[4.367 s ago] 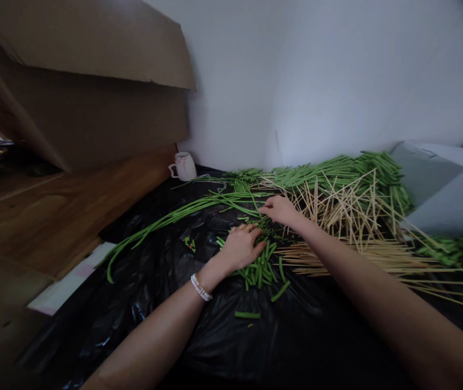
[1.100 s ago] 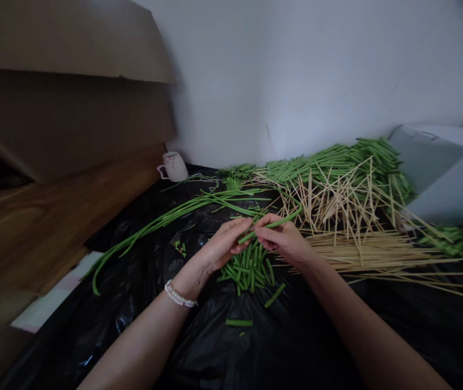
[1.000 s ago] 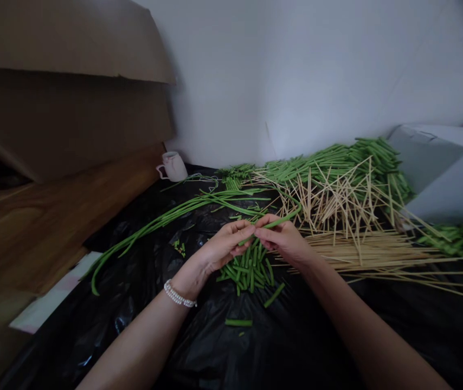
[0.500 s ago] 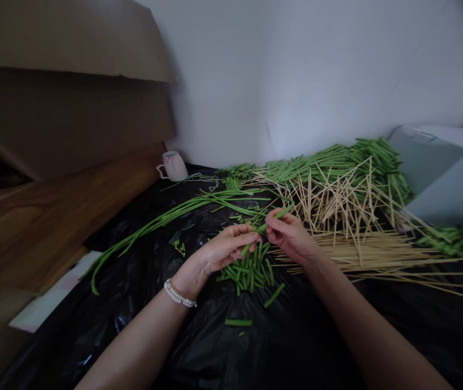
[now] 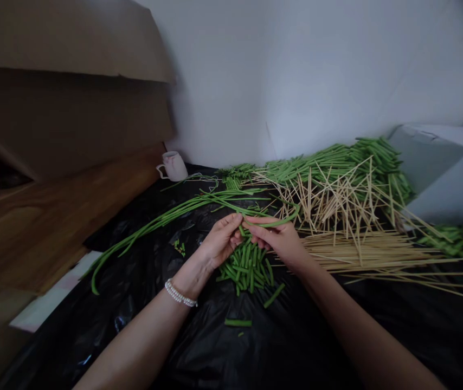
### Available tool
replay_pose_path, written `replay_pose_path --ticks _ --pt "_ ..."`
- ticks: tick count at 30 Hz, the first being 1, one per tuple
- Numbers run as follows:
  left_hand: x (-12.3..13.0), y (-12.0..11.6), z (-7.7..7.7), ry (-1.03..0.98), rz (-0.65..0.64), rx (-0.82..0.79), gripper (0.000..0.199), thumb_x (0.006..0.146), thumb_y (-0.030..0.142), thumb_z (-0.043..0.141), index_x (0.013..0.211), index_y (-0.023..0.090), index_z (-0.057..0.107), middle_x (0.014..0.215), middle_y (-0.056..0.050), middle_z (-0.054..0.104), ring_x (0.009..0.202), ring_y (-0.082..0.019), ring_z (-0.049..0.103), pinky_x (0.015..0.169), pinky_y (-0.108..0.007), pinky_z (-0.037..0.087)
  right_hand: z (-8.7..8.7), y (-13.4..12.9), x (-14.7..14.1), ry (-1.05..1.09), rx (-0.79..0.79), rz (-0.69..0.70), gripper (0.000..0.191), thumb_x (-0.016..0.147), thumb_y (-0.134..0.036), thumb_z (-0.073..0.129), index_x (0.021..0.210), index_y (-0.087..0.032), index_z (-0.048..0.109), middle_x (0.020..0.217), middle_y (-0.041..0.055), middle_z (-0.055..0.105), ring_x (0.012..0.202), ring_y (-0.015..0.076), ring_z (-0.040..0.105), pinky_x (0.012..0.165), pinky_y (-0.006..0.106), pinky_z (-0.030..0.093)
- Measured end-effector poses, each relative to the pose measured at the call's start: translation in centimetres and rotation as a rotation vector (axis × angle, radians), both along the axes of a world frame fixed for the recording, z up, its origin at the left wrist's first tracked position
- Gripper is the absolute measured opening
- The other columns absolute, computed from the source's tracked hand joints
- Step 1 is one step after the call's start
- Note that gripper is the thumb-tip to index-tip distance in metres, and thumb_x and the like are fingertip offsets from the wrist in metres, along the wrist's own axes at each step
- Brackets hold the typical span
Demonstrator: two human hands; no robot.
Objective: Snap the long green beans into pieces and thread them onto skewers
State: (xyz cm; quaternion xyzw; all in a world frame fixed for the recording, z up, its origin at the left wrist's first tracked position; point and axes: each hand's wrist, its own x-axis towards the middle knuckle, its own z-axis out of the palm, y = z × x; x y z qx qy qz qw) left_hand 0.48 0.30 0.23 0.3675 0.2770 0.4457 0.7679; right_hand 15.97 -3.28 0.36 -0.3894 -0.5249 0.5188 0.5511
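Right hand [image 5: 276, 236] shifted left, curved green bean [image 5: 289, 219] across its grip

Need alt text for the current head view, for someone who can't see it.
Two hands, left and right, hold a long green bean above a pile of short bean pieces on black plastic; thin sticks lie to the right, a mug behind.

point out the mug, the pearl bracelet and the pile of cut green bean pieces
mug [image 5: 175, 167]: head view, on its side wall
pearl bracelet [image 5: 179, 295]: head view, on its beads
pile of cut green bean pieces [image 5: 249, 269]: head view, on its middle
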Motion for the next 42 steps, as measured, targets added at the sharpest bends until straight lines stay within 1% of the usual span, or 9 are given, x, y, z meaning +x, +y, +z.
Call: replay_pose_path --ticks 6,10,16,25,29,32,35,41,42 --pt "0.1 -0.1 0.1 -0.019 0.011 -0.068 0.031 0.069 0.030 0.083 0.082 0.007 0.067 0.066 0.000 0.061 0.047 -0.001 0.048 0.041 -0.010 0.035 -0.4 0.1 -0.3 -0.077 0.085 -0.091 0.028 0.072 -0.026 0.073 0.099 -0.022 0.078 0.076 0.0029 0.074 0.050 0.0105 0.055 0.046 0.025 0.047" --pt "0.2 -0.2 0.2 -0.011 0.015 -0.073 0.033 0.070 0.036 0.082 0.081 0.008 0.068 0.063 0.000 0.059 0.047 -0.002 0.048 0.041 -0.011 0.034 -0.6 0.1 -0.5 -0.086 0.094 -0.078 0.029 0.072 -0.026 0.072 0.100 -0.023 0.078 0.093 0.0051 0.076 0.051 0.0103 0.057 0.046 0.025 0.049" --pt "0.2 -0.1 0.1 0.072 0.012 -0.047 0.039 0.069 0.042 0.082 0.080 0.007 0.069 0.060 0.000 0.057 0.049 -0.004 0.047 0.042 -0.012 0.033 -1.2 0.0 -0.8 -0.111 0.125 -0.075 0.025 0.074 -0.026 0.073 0.099 -0.029 0.078 0.100 0.0033 0.076 0.054 0.0122 0.060 0.051 0.029 0.053" --pt "0.1 -0.2 0.2 0.116 0.043 0.025 0.032 0.069 0.036 0.081 0.083 0.008 0.070 0.064 -0.001 0.062 0.052 -0.006 0.051 0.048 -0.016 0.038 -1.4 -0.1 -0.9 -0.084 0.096 -0.031 0.022 0.074 -0.027 0.074 0.096 -0.026 0.078 0.073 0.0010 0.073 0.053 0.0136 0.059 0.049 0.028 0.049" --pt "0.0 -0.4 0.4 0.172 0.043 0.107 0.035 0.072 0.043 0.078 0.074 0.011 0.063 0.052 0.003 0.054 0.043 -0.003 0.041 0.042 -0.015 0.027 -0.7 0.1 0.1 -0.028 0.004 0.006 0.024 0.073 -0.032 0.076 0.095 -0.022 0.076 0.060 -0.0012 0.067 0.048 0.0112 0.055 0.043 0.023 0.042" --pt "0.1 -0.7 0.5 0.253 0.075 0.171 0.041 0.076 0.050 0.073 0.069 0.013 0.058 0.046 0.004 0.052 0.037 -0.002 0.029 0.038 -0.016 0.018 -0.7 0.5 0.8 0.086 -0.064 -0.067 0.023 0.072 -0.038 0.078 0.083 -0.020 0.071 0.056 -0.0027 0.063 0.043 0.0080 0.049 0.039 0.020 0.034" --pt "0.3 -0.7 0.4 0.205 0.101 0.135 0.043 0.076 0.054 0.071 0.069 0.016 0.053 0.043 0.007 0.046 0.036 -0.003 0.024 0.039 -0.017 0.016 -1.0 0.7 1.0 0.176 -0.110 -0.065 0.025 0.069 -0.039 0.080 0.073 -0.019 0.065 0.055 -0.0030 0.062 0.043 0.0069 0.047 0.039 0.019 0.032" --pt "-0.8 0.9 0.4 0.184 0.403 0.020 0.047 0.073 0.057 0.072 0.067 0.018 0.047 0.047 0.005 0.051 0.043 -0.006 0.041 0.043 -0.015 0.030 -0.6 0.3 1.0 0.256 -0.121 0.043 0.025 0.070 -0.035 0.079 0.064 -0.019 0.061 0.050 -0.0048 0.057 0.043 0.0067 0.045 0.041 0.019 0.031" --pt "-1.0 1.1 0.5 0.182 0.412 0.012 0.047 0.073 0.057 0.073 0.066 0.018 0.046 0.048 0.005 0.052 0.045 -0.006 0.044 0.045 -0.015 0.032 -0.6 0.2 1.1 0.261 -0.120 0.056 0.026 0.070 -0.035 0.079 0.063 -0.019 0.060 0.050 -0.0049 0.056 0.043 0.0068 0.044 0.041 0.019 0.030"
